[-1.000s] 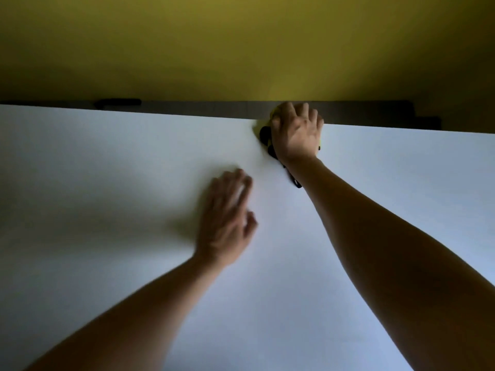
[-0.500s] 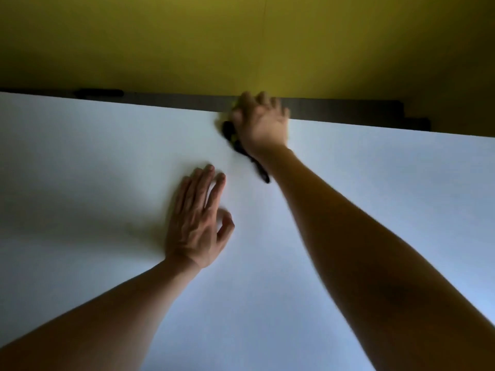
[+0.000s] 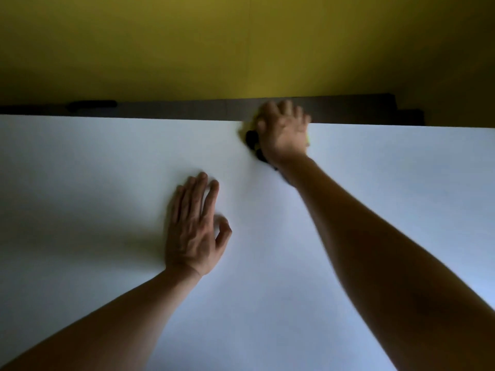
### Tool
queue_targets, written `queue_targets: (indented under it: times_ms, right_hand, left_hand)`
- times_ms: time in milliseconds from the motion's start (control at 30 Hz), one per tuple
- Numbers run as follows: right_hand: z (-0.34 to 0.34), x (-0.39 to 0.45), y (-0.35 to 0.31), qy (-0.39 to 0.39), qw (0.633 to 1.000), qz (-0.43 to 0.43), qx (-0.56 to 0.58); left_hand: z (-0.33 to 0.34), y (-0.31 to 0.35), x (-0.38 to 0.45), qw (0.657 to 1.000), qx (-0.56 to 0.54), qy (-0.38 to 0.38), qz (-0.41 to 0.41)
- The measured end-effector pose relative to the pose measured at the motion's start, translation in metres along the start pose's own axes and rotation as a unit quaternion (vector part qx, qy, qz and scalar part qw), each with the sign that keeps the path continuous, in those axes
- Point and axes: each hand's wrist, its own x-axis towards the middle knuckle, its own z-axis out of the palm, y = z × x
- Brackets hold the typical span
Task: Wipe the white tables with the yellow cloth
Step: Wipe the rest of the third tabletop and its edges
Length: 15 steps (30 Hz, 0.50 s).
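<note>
Head view shows me the right hand [image 3: 284,135], fingers curled down on the yellow cloth [image 3: 308,139], back rightward along the far edge of the white surface [image 3: 107,162] after a leftward pass half a second ago. Left hand [image 3: 194,228] stays flat, fingers nearly straight, nearer me than the cloth; I judge the far-edge strip mid-wipe.

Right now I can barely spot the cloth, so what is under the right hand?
Under the right hand yellow cloth peeks out at its edges, pressed on the white table near the far edge. The palm covers most of the cloth.
</note>
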Motion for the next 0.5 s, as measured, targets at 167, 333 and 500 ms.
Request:
queue_targets:
  times_ms: [167,333,500]
  right_hand:
    - [0.026,0.005,-0.106,-0.019,0.997,-0.071,0.022]
    - [0.011,0.006,-0.047,-0.037,0.997,-0.067,0.020]
    - [-0.033,-0.012,0.090,0.000,0.999,0.047,0.001]
  left_hand:
    - [-0.002,0.000,0.000,1.000,0.005,-0.011,-0.007]
    - [-0.002,0.000,-0.001,1.000,-0.001,-0.015,0.000]
    - [0.000,0.000,-0.001,1.000,-0.004,-0.011,0.004]
